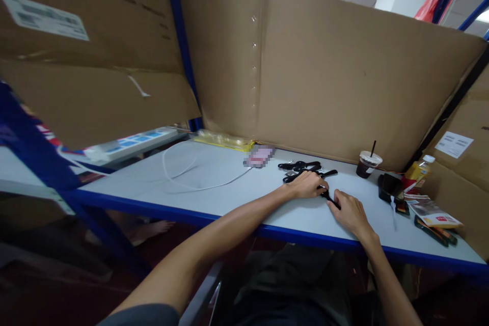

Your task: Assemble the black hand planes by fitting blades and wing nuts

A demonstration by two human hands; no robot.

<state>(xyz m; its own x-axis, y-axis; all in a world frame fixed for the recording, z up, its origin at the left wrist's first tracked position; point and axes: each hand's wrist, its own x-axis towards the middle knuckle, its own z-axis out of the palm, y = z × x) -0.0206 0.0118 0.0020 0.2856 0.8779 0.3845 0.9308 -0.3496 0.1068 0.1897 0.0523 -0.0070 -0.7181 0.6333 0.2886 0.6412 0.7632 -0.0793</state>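
A slim black strap, looking like a watch band (330,199), stretches between my two hands just above the white tabletop. My left hand (306,184) is closed over its far end, where something shiny shows under the fingers. At the near end, the thumb and fingers of my right hand (349,210) pinch the strap. Several similar black straps (299,165) lie in a loose group just beyond my left hand, partly hidden by it. Small clear or silvery bits show among them, too small to name.
A phone (260,156), blurred, lies left with a white cable (206,187). Behind it is yellow-edged clear packaging (225,140). A drink cup with straw (369,165), a bottle (420,170), a black case (388,186) and packets (435,211) stand right. Cardboard walls (324,76) enclose the table.
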